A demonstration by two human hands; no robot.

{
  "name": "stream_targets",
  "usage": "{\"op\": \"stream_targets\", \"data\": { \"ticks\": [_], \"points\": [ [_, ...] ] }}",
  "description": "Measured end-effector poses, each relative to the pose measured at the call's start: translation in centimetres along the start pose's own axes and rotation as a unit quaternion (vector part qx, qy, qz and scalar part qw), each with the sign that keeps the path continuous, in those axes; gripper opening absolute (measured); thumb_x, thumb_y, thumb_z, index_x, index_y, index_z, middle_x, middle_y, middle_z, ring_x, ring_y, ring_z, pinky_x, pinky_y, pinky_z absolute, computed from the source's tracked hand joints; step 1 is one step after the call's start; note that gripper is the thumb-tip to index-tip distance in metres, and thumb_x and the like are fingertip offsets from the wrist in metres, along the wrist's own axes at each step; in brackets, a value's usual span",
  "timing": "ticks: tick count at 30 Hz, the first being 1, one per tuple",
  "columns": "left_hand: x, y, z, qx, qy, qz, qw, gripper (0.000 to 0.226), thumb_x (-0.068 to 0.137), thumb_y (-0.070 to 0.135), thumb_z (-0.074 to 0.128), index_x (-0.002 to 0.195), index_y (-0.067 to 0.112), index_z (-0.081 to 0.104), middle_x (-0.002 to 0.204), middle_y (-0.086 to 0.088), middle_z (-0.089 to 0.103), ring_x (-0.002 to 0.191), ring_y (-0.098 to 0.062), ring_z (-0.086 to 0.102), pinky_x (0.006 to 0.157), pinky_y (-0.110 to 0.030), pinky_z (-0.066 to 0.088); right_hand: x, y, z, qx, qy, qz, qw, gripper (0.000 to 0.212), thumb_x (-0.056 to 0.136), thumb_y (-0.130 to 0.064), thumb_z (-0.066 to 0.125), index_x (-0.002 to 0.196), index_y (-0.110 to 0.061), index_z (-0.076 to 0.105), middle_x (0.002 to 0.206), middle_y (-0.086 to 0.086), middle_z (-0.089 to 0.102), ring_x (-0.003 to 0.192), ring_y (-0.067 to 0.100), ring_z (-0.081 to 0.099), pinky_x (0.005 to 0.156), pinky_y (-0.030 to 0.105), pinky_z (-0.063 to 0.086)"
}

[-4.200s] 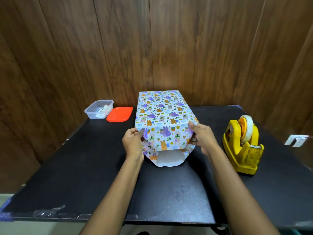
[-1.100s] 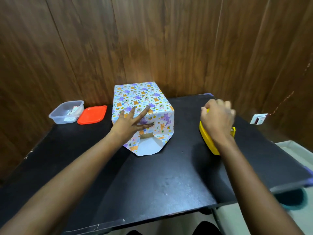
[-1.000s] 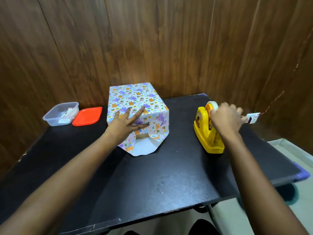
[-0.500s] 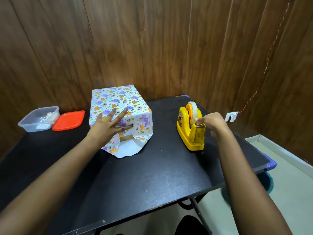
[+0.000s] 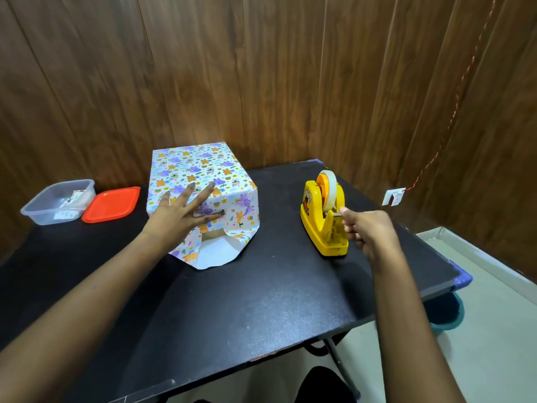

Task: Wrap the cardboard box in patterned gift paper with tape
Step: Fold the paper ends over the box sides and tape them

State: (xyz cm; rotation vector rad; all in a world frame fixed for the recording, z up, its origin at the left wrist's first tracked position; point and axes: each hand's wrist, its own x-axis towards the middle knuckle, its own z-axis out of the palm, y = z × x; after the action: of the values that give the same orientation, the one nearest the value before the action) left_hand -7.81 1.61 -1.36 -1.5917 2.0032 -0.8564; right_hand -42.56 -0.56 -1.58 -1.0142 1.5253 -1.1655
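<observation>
At the near end of the box, the bottom flap lies open on the table, white side up. A patch of bare cardboard shows just above it, so this end is judged unsealed.

To the right, the right hand is held at the cutter of the dispenser. Its grip is closed there, seemingly pinching the end of the tape, though the strip itself is too thin to be made out.

The strip should be drawn straight towards the body, long enough to bridge both side folds. It should then be torn downwards against the blade. Nothing holds the dispenser down, so the pull is best made smoothly, or the base may slide. The free strip should be held taut so that it does not curl onto itself.

Further back, the left hand is laid flat with fingers spread, its grip open. It presses the folded paper against the near face of the box. The box stands at the back of the table, close to the wall. This pressure should not be released until tape is on, since the side folds are likely to spring open.

Far left, a tub and a lid lie well apart from the work.
</observation>
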Motion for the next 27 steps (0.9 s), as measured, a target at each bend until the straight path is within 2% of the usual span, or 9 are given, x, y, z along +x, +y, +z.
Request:
{"op": "stream_targets", "data": {
  "ticks": [6,11,14,16,20,27],
  "points": [
    [0.0,0.0,0.1,0.008,-0.001,-0.001,1.0,0.092,0.093,0.009,0.047,0.135,0.052,-0.023,0.138,-0.004,-0.052,0.143,-0.035,-0.012,0.109,-0.055,0.025,-0.3,2.2,1.2,0.053,0.057,-0.042,0.996,0.041,0.086,-0.031,0.067,0.053,-0.012,0.051,0.054,0.003,0.05,0.049,0.012,0.041,0.048,0.024,0.029],
    [0.0,0.1,0.0,0.017,0.004,0.001,1.0,0.093,0.092,0.01,0.047,0.129,0.05,-0.029,0.137,-0.005,-0.052,0.143,-0.035,-0.011,0.109,-0.054,0.027,-0.9,3.6,2.5,0.134,0.111,-0.116,0.978,0.035,0.086,-0.022,0.067,0.056,-0.011,0.054,0.055,0.002,0.051,0.053,0.009,0.043,0.049,0.015,0.036],
    [-0.1,0.1,-0.1,0.012,0.007,0.002,1.0,0.094,0.091,0.008,0.047,0.13,0.051,-0.027,0.138,-0.005,-0.05,0.143,-0.036,-0.008,0.107,-0.054,0.028,-0.8,4.1,3.1,0.15,0.134,-0.137,0.97,0.035,0.087,-0.021,0.066,0.056,-0.012,0.053,0.055,0.001,0.049,0.053,0.01,0.042,0.052,0.022,0.036],
    [-0.2,0.1,-0.1,0.015,0.005,0.002,1.0,0.094,0.091,0.009,0.047,0.13,0.051,-0.028,0.138,-0.005,-0.051,0.143,-0.036,-0.009,0.108,-0.054,0.027,-0.7,4.4,3.3,0.151,0.137,-0.143,0.969,0.036,0.088,-0.023,0.065,0.056,-0.012,0.052,0.053,0.001,0.048,0.048,0.009,0.041,0.049,0.023,0.036],
    [-0.1,0.1,-0.2,0.015,0.01,0.004,1.0,0.093,0.092,0.01,0.047,0.13,0.051,-0.028,0.138,-0.006,-0.051,0.144,-0.036,-0.005,0.108,-0.053,0.028,-0.7,4.7,3.7,0.153,0.144,-0.163,0.964,0.036,0.091,-0.023,0.061,0.058,-0.013,0.051,0.049,0.001,0.047,0.031,0.003,0.037,0.037,0.017,0.032],
    [-0.3,0.0,-0.3,0.012,-0.001,0.003,1.0,0.09,0.093,0.01,0.046,0.134,0.051,-0.024,0.14,-0.006,-0.048,0.143,-0.037,-0.005,0.109,-0.054,0.026,-0.7,5.1,4.7,0.195,0.142,-0.164,0.956,0.034,0.094,-0.024,0.056,0.062,-0.014,0.05,0.039,-0.004,0.051,0.028,0.007,0.042,0.034,0.019,0.033]
  ]
}}
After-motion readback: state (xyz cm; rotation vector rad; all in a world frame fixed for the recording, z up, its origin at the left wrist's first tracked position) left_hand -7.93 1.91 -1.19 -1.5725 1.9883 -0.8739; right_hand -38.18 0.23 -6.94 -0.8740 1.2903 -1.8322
